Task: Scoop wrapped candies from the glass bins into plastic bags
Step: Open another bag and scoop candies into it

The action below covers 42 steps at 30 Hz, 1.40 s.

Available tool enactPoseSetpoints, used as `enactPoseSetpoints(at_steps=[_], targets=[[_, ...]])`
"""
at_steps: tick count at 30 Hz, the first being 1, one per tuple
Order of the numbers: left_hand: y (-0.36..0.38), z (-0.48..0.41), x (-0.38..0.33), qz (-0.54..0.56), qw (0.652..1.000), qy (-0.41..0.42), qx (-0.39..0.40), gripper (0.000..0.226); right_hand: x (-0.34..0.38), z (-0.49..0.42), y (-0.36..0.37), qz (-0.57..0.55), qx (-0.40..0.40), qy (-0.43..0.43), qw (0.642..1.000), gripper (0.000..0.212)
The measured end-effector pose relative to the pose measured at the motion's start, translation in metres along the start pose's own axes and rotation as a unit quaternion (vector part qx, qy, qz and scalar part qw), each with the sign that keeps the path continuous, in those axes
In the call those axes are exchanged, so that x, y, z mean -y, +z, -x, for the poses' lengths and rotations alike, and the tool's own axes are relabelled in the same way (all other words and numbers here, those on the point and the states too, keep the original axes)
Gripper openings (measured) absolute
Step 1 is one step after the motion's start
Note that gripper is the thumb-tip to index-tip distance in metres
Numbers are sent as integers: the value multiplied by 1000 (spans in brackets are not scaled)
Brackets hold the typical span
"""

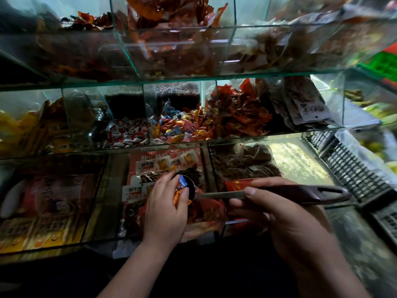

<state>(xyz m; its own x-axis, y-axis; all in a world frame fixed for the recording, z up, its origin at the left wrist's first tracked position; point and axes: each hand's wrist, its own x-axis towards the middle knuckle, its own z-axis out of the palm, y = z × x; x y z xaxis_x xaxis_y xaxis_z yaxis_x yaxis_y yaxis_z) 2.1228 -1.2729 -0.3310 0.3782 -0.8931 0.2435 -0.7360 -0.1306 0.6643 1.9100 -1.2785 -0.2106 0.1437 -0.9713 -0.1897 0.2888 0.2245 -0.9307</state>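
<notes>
- Now the right hand (285, 214) is gripping the scoop (300, 193) by its handle.
- The left hand (165, 203) is pinching candies (180, 184) against the scoop's bowl, thumb over them.

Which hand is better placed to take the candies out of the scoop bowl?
Left. The left hand curls its fingers round the wrapped candies in the scoop bowl; the right hand grips the handle farther back and is occupied.

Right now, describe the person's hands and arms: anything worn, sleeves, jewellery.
Both the left hand and the right hand are bare: no gloves, rings or watch show. The left forearm and right forearm are uncovered too; no sleeve reaches into view.
</notes>
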Motion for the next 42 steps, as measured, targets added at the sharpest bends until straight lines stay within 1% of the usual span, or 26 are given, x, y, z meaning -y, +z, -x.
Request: enactPoseSetpoints(at_steps=[2,5,7,10,11,12,13,14,15,16,17,18,19,20,23,24,26,27,29,31,32,34,35,37,40,42], targets=[[-11,-16,-13,2,998,49,-29,57,15,-1,4,-32,-3,-19,999,21],[-24,-58,-28,-11,993,104,-56,58,26,-21,10,-96,-6,-22,995,9],[-32,-94,-37,-26,993,109,-45,61,27,-44,15,-145,-26,-8,989,2],[-43,-138,-44,1,996,80,-33,70,25,-80,30,-181,-48,-22,982,6],[-46,-147,-44,31,997,60,-39,71,22,-90,39,-170,-47,-45,983,7],[-48,-152,-44,67,996,36,-47,71,17,-101,48,-124,-49,-87,987,8],[-49,-154,-43,99,994,11,-53,68,12,-113,55,-29,-50,-155,986,9],[-48,-153,-41,114,992,-9,-56,65,7,-123,61,103,-36,-245,963,8],[-46,-150,-39,113,992,-23,-54,61,3,-131,67,241,2,-328,914,8],[-44,-145,-35,109,992,-34,-48,58,-1,-136,72,364,54,-379,849,12],[-41,-140,-32,109,992,-42,-40,56,-4,-140,73,460,99,-393,790,19],[-40,-135,-29,112,992,-46,-34,54,-6,-142,72,516,120,-390,753,25],[-38,-131,-27,112,992,-48,-32,54,-5,-142,71,534,123,-394,737,26],[-38,-128,-25,108,992,-47,-34,54,-3,-138,69,515,116,-414,742,24],[-40,-120,-24,91,994,-33,-40,57,2,-109,57,391,81,-487,777,12],[-41,-116,-26,96,994,-22,-44,58,3,-101,54,369,56,-482,792,9],[-45,-105,-31,117,992,-3,-51,59,7,-96,43,344,30,-409,845,11],[-48,-99,-33,126,991,5,-52,60,9,-94,32,368,53,-342,863,21],[-52,-78,-35,130,990,20,-49,57,2,-80,9,421,91,-219,875,39],[-54,-50,-32,105,992,50,-56,50,3,-54,8,446,123,-260,848,30],[-53,-34,-30,88,992,68,-58,46,3,-46,12,468,111,-250,840,25],[-47,-2,-26,79,992,85,-47,42,-1,-25,8,450,139,-210,857,29],[-43,10,-24,86,992,83,-36,38,-3,-20,8,441,157,-207,859,24],[-33,26,-19,103,993,59,-11,33,-12,-21,13,487,183,-234,821,3],[-25,26,-10,75,996,-13,41,28,-48,-39,25,484,194,-193,831,7],[-22,19,-2,39,996,-55,63,26,-78,-57,26,516,201,-149,819,7]])
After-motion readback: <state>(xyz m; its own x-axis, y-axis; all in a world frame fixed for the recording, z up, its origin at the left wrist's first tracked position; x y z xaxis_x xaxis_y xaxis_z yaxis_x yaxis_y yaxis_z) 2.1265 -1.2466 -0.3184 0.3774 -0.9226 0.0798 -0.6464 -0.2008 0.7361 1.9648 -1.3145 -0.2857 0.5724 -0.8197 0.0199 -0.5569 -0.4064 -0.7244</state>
